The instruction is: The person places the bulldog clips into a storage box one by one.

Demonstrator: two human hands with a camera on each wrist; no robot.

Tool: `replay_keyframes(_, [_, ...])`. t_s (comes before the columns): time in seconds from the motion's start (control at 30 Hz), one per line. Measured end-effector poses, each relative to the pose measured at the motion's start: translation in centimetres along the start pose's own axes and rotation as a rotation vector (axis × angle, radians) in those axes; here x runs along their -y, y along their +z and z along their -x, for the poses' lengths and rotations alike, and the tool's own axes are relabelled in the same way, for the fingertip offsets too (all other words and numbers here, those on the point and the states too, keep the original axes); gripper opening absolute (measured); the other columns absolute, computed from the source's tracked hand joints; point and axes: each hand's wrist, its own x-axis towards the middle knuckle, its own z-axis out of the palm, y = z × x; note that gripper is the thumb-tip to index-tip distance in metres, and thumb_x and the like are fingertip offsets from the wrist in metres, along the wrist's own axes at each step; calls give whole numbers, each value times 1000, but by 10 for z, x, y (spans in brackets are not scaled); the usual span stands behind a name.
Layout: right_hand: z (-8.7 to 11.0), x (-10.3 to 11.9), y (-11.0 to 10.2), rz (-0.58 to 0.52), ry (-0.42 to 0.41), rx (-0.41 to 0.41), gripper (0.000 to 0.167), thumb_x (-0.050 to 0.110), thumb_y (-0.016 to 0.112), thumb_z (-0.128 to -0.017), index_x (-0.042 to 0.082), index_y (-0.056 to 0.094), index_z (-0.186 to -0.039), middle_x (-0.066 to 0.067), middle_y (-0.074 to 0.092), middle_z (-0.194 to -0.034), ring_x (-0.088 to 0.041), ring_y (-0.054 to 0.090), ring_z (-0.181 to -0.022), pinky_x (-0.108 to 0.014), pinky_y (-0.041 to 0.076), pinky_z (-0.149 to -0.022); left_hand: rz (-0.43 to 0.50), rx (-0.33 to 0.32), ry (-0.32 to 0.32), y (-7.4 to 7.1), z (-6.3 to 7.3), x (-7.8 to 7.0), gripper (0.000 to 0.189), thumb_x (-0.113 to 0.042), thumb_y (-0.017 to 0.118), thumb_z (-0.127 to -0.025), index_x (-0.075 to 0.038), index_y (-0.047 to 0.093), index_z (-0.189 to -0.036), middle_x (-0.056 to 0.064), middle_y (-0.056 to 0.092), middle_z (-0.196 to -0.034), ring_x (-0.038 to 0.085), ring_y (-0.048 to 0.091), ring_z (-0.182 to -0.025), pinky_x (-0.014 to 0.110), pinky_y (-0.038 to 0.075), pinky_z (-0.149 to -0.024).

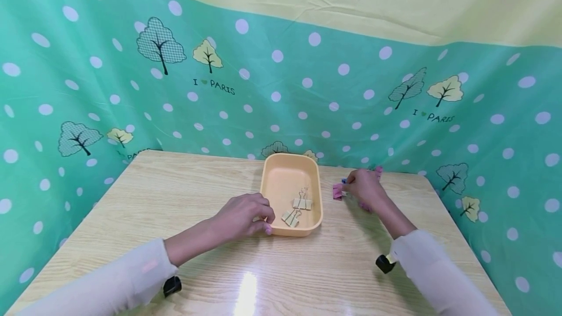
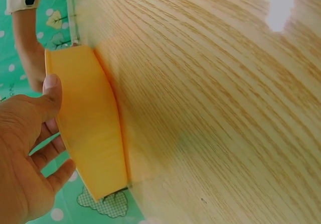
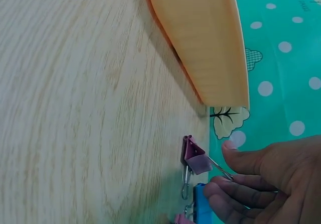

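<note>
My left hand (image 1: pixel 248 214) grips the near left corner of an orange plastic tray (image 1: pixel 274 172). In the left wrist view its thumb lies against the tray's outer wall (image 2: pixel 93 118). Inside the tray lie pale binder clips (image 1: pixel 302 204) with wire handles. Right of the tray, my right hand (image 1: pixel 364 187) reaches down over a group of coloured binder clips. The right wrist view shows a pink binder clip (image 3: pixel 195 156) with one wire handle reaching to the fingertips; the thumb stands apart from the fingers. A blue binder clip (image 3: pixel 203 204) is just below those fingers.
More pink clips (image 1: pixel 378 172) lie behind and under the right hand, partly hidden. A polka-dot curtain (image 1: pixel 246 106) hangs along the far edge of the wooden table (image 1: pixel 197 174). Black straps (image 1: pixel 385 264) hang at both wrists.
</note>
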Motion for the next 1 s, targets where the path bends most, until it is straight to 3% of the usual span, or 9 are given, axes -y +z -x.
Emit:
replay_keyframes(0.4, [-8,1,11,-42,25,22,22,16,85,-101,-5,82,-104,-15,80,-95,-18,60,-75,-26,48,-65,5,0,0,0,-1,0,20,-40,92,-87,-28,75,-86,-16,69,-85,3,57,-84,22,50,-70])
replay_keyframes(0.63, [-11,4,17,-78,66,39,20,18,85,-102,-2,84,-99,-11,79,-87,-17,57,-69,-26,45,-59,8,2,-4,0,-1,0,21,-40,91,-87,-28,74,-85,-16,68,-84,3,57,-84,22,49,-70])
replay_keyframes(1.0, [-11,5,19,-102,26,15,13,13,85,-100,0,85,-102,-13,83,-95,-18,66,-78,-26,50,-64,11,-2,-13,-1,0,-1,21,-39,92,-86,-28,74,-85,-17,68,-84,3,57,-84,22,49,-70])
